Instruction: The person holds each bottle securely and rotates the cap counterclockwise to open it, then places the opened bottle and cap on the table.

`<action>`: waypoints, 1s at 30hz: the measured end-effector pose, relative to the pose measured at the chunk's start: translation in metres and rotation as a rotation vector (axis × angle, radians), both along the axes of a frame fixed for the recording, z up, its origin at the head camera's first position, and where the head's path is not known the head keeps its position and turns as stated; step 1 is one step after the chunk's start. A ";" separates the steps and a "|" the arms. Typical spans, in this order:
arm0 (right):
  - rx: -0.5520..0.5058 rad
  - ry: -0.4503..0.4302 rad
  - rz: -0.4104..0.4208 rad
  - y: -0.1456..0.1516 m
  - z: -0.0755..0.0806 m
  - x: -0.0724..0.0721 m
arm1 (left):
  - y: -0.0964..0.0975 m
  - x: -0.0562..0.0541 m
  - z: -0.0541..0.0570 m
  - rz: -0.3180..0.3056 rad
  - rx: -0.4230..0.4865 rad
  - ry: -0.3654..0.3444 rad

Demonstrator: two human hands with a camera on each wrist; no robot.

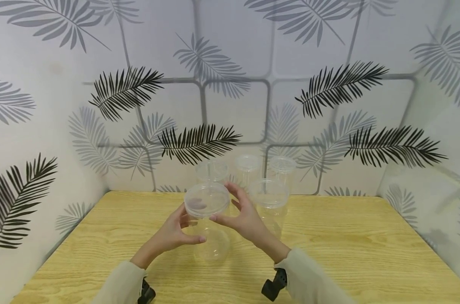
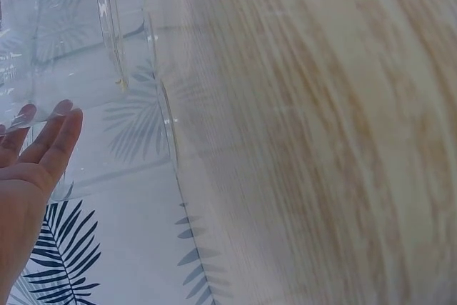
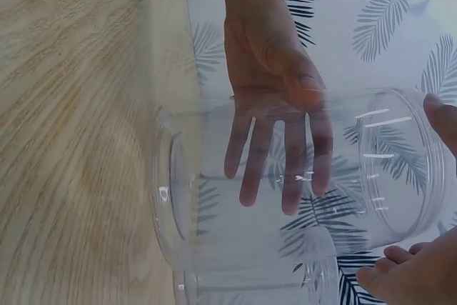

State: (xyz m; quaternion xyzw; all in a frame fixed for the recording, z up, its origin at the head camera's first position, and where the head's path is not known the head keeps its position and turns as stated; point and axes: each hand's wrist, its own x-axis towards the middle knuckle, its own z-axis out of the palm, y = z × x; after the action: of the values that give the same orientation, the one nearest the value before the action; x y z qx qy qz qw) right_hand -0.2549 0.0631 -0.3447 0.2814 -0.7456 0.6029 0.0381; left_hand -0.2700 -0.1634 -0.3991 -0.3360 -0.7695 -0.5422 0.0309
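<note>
Closest to me on the head feed are two pale sleeves, the left one (image 1: 117, 283) and the right one (image 1: 309, 276), each with a black wrist camera, one (image 1: 146, 292) below the left cuff and another (image 1: 274, 285) below the right.

Past them I have both hands round one clear jar (image 1: 215, 232), which is upright near the middle of the table (image 1: 347, 240). The left hand (image 1: 171, 231) is spread wide and grips the body low, thumb across the front and fingers at the far left side; my left wrist feed shows those fingertips against the plastic. The right hand (image 1: 249, 217) is about half open and grips higher up, thumb at the front just under the rim (image 1: 207, 204), forefinger at the rim's far right. The plastic is so transparent that I can't say for sure whether the base sits on the wood.

Just beyond the right hand stands a second jar (image 1: 269, 213), partly covered by it. Farther back, three more stand in a row: a left jar (image 1: 212, 172), a middle jar (image 1: 248, 165) and a right jar (image 1: 283, 168). Last comes the wall (image 1: 234, 55), printed with grey and black fronds.
</note>
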 end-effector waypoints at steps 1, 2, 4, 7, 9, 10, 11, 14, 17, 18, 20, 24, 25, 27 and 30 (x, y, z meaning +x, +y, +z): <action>-0.003 -0.003 -0.009 -0.002 -0.001 0.001 | 0.000 0.000 0.000 0.000 0.002 -0.006; -0.006 -0.006 -0.015 -0.003 -0.001 0.002 | 0.001 0.000 0.000 -0.002 0.004 -0.012; -0.007 -0.013 -0.023 -0.004 -0.002 0.003 | 0.002 0.000 0.000 -0.006 0.010 -0.024; -0.008 -0.008 -0.030 -0.005 -0.002 0.002 | 0.003 0.001 0.001 -0.006 0.011 -0.034; -0.003 0.007 -0.020 -0.004 -0.002 -0.001 | 0.002 0.001 0.001 -0.009 0.010 -0.033; -0.001 0.013 -0.003 -0.003 -0.003 -0.003 | 0.002 0.001 0.001 -0.012 0.010 -0.030; 0.003 0.015 0.024 -0.002 -0.003 -0.005 | 0.002 0.001 0.001 -0.017 0.010 -0.028; 0.015 -0.025 0.141 0.006 -0.002 -0.013 | 0.002 0.001 0.001 -0.034 0.010 -0.024; 0.017 -0.079 0.266 0.014 -0.001 -0.020 | 0.002 0.001 0.001 -0.049 0.008 -0.031; 0.017 -0.090 0.296 0.017 -0.001 -0.022 | 0.002 0.001 0.001 -0.052 0.007 -0.034; 0.012 -0.099 0.336 0.019 0.000 -0.025 | 0.002 0.001 0.000 -0.055 0.003 -0.039; 0.011 -0.112 0.358 0.020 0.000 -0.026 | 0.003 0.001 0.000 -0.055 -0.001 -0.039; 0.011 -0.118 0.354 0.021 0.001 -0.025 | 0.003 0.000 0.000 -0.054 -0.001 -0.039; 0.014 -0.118 0.340 0.020 0.000 -0.024 | 0.003 0.000 0.000 -0.053 0.000 -0.036; 0.024 -0.097 0.284 0.019 0.000 -0.020 | 0.002 0.000 0.000 -0.042 0.001 -0.033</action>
State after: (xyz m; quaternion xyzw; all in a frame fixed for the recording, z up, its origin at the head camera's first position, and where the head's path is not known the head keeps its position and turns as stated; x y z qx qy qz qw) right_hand -0.2750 0.0821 -0.3450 0.3550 -0.7063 0.6062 -0.0871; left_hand -0.2697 -0.1612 -0.3990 -0.3433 -0.7622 -0.5487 0.0069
